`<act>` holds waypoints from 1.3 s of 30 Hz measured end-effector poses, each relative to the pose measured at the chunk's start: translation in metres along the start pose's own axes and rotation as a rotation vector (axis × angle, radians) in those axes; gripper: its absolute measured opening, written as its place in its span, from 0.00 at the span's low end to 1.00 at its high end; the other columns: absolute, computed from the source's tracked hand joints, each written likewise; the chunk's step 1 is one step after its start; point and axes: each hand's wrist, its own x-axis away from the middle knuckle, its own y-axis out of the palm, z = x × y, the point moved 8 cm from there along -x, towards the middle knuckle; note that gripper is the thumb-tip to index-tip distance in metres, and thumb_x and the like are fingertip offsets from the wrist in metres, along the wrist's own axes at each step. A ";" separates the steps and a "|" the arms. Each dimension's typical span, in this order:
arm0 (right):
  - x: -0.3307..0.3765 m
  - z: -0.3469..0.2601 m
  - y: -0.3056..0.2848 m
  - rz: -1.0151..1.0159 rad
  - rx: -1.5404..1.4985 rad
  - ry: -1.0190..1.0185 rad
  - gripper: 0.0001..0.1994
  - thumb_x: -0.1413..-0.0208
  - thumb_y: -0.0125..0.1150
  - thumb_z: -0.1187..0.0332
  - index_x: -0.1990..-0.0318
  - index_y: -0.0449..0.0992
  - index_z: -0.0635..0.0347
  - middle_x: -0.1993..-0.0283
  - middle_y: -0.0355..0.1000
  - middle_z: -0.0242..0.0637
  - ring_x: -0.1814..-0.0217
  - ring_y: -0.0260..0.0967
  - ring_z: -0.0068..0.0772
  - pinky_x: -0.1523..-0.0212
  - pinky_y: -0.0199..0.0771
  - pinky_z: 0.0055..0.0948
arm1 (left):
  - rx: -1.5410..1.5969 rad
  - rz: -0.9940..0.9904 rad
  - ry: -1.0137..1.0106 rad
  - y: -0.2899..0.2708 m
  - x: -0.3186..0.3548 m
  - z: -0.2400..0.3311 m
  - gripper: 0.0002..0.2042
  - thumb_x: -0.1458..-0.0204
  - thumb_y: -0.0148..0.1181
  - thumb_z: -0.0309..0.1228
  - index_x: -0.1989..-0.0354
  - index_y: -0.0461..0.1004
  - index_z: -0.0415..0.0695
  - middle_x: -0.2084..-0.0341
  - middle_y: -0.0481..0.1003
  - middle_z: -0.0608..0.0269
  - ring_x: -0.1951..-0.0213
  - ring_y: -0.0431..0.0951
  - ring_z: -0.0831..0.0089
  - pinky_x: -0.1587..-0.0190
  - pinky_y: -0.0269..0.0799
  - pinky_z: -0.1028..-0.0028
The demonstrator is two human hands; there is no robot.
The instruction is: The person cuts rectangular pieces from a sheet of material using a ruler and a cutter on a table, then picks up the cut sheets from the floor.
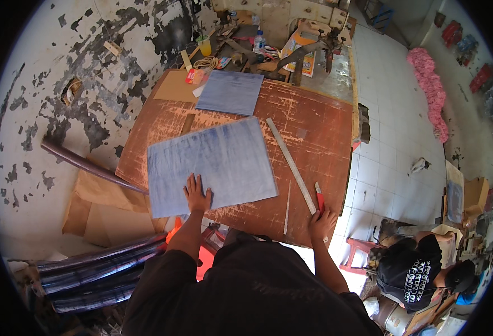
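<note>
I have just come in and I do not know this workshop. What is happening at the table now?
A person stands at a worn brown table. The left hand lies flat on a large blue-grey sheet, near its lower edge. The right hand holds a red cutter at the near end of a long metal ruler. A second, smaller sheet lies farther back. Another person sits low at the right.
</note>
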 end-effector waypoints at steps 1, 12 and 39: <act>-0.001 0.001 0.000 -0.010 -0.005 0.008 0.25 0.37 0.58 0.61 0.33 0.69 0.55 0.49 0.64 0.54 0.41 0.62 0.63 0.35 0.59 0.61 | 0.004 -0.002 -0.001 0.001 0.000 0.001 0.40 0.40 0.53 0.50 0.20 0.51 0.53 0.18 0.42 0.59 0.19 0.40 0.57 0.21 0.33 0.46; 0.000 0.000 -0.001 -0.061 -0.011 0.048 0.25 0.37 0.58 0.62 0.33 0.70 0.55 0.44 0.65 0.53 0.36 0.60 0.61 0.33 0.58 0.58 | 0.009 -0.005 -0.001 -0.002 -0.001 0.002 0.40 0.40 0.54 0.48 0.20 0.51 0.52 0.18 0.43 0.58 0.19 0.40 0.57 0.21 0.32 0.47; -0.001 -0.002 -0.003 -0.004 -0.018 -0.010 0.26 0.37 0.58 0.63 0.32 0.68 0.55 0.49 0.64 0.53 0.42 0.62 0.61 0.35 0.58 0.62 | -0.030 -0.028 -0.008 -0.001 -0.001 0.002 0.40 0.39 0.53 0.50 0.19 0.50 0.53 0.18 0.40 0.59 0.19 0.39 0.57 0.20 0.32 0.47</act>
